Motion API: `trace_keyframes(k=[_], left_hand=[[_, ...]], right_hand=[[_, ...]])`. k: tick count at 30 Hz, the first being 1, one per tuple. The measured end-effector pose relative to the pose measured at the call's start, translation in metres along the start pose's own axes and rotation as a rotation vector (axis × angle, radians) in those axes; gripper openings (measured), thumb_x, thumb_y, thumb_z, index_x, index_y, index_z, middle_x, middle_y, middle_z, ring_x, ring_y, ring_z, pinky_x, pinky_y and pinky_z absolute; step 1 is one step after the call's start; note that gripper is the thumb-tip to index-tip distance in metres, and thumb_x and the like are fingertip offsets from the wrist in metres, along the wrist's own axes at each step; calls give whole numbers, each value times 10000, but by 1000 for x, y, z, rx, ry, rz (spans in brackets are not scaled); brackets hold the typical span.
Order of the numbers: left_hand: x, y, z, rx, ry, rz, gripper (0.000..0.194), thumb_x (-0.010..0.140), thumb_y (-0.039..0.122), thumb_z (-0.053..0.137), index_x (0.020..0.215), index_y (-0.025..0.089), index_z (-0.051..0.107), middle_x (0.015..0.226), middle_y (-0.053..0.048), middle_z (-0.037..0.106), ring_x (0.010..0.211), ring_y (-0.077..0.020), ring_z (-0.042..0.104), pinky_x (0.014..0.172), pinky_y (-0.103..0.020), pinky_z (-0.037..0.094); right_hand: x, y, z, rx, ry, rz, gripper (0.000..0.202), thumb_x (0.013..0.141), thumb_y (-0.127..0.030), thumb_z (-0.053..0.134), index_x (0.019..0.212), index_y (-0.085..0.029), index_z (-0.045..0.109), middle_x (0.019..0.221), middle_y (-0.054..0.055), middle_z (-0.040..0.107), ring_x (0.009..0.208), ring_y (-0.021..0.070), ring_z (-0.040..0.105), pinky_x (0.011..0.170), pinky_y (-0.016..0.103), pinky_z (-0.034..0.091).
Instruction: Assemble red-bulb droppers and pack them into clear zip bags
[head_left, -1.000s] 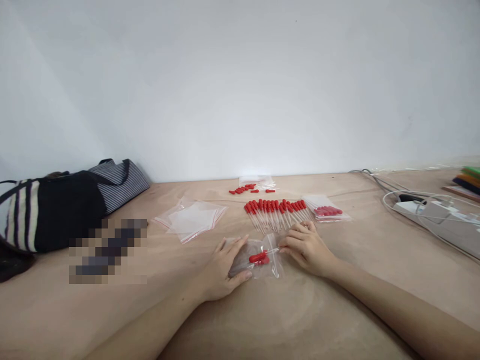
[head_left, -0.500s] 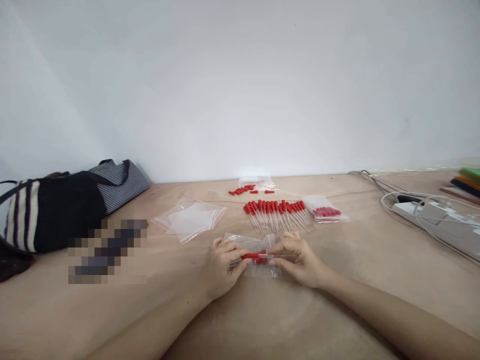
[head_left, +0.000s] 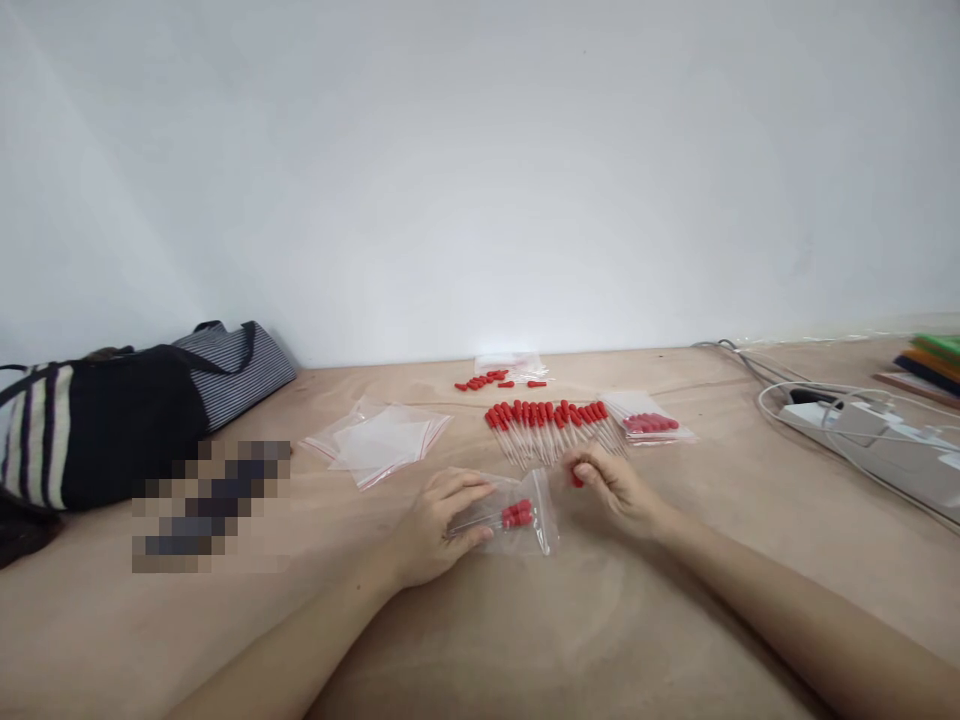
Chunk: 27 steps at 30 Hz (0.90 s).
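Observation:
My left hand (head_left: pixel 433 522) rests on a small clear zip bag (head_left: pixel 525 515) that lies on the table and holds droppers with red bulbs. My right hand (head_left: pixel 609 487) is just right of the bag, fingers curled around a red-bulbed dropper (head_left: pixel 576 479) at the near edge of a row of droppers (head_left: pixel 551 425). Past the row lie loose red bulbs (head_left: pixel 495 380).
A pile of empty zip bags (head_left: pixel 386 440) lies to the left, a filled bag (head_left: pixel 651 424) to the right of the row. A striped black bag (head_left: pixel 112 415) sits far left. White cables and a power strip (head_left: pixel 870 425) lie far right on the wooden table (head_left: pixel 585 640).
Both hands were pinching the bag together half a second ago. Now my right hand has let go and moved up right to the row, closing on a dropper; the left still holds the bag down.

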<state>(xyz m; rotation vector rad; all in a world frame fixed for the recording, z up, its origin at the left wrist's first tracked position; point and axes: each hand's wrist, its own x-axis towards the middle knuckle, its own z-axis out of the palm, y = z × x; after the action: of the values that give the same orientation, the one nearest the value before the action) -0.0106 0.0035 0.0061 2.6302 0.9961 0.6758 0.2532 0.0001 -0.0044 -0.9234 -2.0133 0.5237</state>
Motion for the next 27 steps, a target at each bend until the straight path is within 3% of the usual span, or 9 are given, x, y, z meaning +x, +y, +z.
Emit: trace_keyframes(k=[4, 8, 11, 20, 23, 27], left_hand=[[-4, -10, -4, -22, -151, -62, 429, 814, 367, 502, 1223, 249, 451, 1301, -50, 439, 1229, -223, 339, 1012, -425, 288], [-6, -11, -5, -24, -219, -126, 458, 837, 410, 456, 1264, 257, 401, 1349, -44, 378, 1255, -209, 303, 1021, -421, 281], [-5, -8, -4, 3, -242, -144, 468, 820, 426, 475, 1251, 250, 423, 1349, -53, 379, 1250, -223, 312, 1021, -437, 273], [-3, 8, 2, 102, -230, -193, 446, 832, 406, 459, 1240, 228, 445, 1348, -78, 375, 1243, -237, 318, 1013, -436, 283], [-3, 9, 1, 108, -237, -202, 451, 829, 405, 463, 1242, 224, 443, 1349, -78, 373, 1236, -237, 326, 1007, -431, 293], [-2, 9, 1, 97, -245, -222, 462, 827, 407, 462, 1245, 213, 440, 1356, -84, 359, 1240, -248, 316, 1007, -441, 287]], right_hand=[[-2, 22, -41, -247, -247, 2, 344, 873, -405, 334, 932, -241, 631, 783, 40, 585, 673, 139, 534, 614, 257, 414], [-2, 36, -61, -304, -298, 29, 309, 865, -376, 365, 922, -260, 646, 826, 44, 588, 729, 158, 549, 644, 280, 420], [-2, 37, -59, -316, -305, 13, 274, 860, -352, 388, 915, -270, 644, 801, 31, 584, 704, 152, 545, 623, 275, 415], [0, 5, -19, -220, -412, -74, 230, 871, -292, 370, 880, -206, 583, 839, 39, 581, 758, 139, 537, 664, 257, 427], [-1, 8, -31, -240, -430, -20, 227, 870, -293, 364, 813, -200, 563, 776, 28, 576, 695, 131, 522, 626, 253, 417], [-2, 24, -58, -306, -347, 101, 256, 870, -327, 360, 806, -180, 559, 759, 41, 578, 680, 138, 520, 615, 261, 406]])
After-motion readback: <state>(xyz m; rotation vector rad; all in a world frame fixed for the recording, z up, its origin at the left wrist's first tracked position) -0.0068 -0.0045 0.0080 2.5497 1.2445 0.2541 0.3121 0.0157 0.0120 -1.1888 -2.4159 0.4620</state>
